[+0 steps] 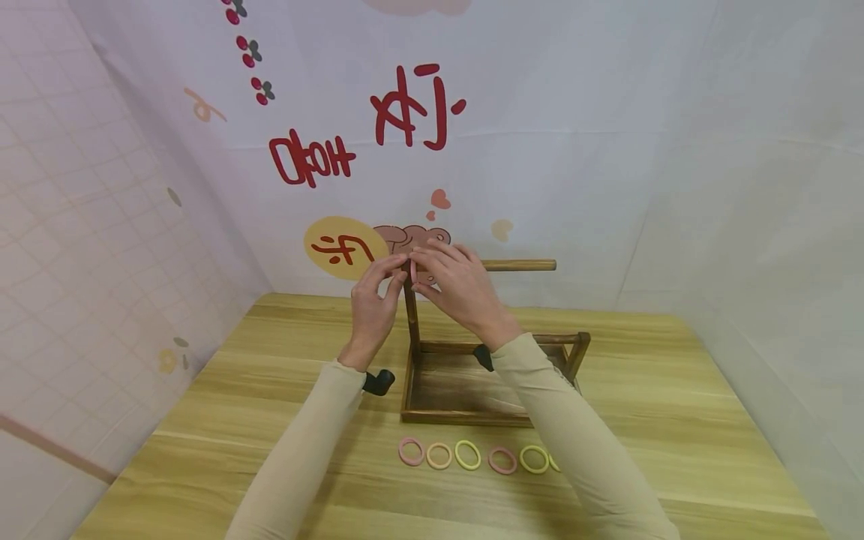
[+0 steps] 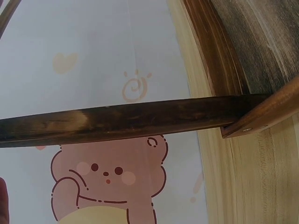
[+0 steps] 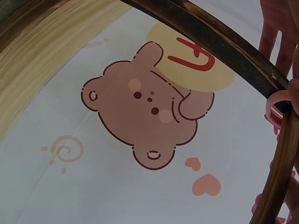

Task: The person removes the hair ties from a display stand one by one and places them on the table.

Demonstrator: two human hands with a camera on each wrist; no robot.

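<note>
The left hand is reaching up to the near end of the wooden rod, its fingertips curling in to pinch a pink ring that is sitting at the top of the upright post. Just beside it, the right hand is pinching the same ring from the other side, so both hands are gripping it together at the corner where post and rod are meeting; in the right wrist view the pink ring is wrapping against the dark wood. Below the hands, the wooden stand's tray is resting on the table. In front of the tray, a row of rings, pink and yellow, is lying flat on the table.
</note>
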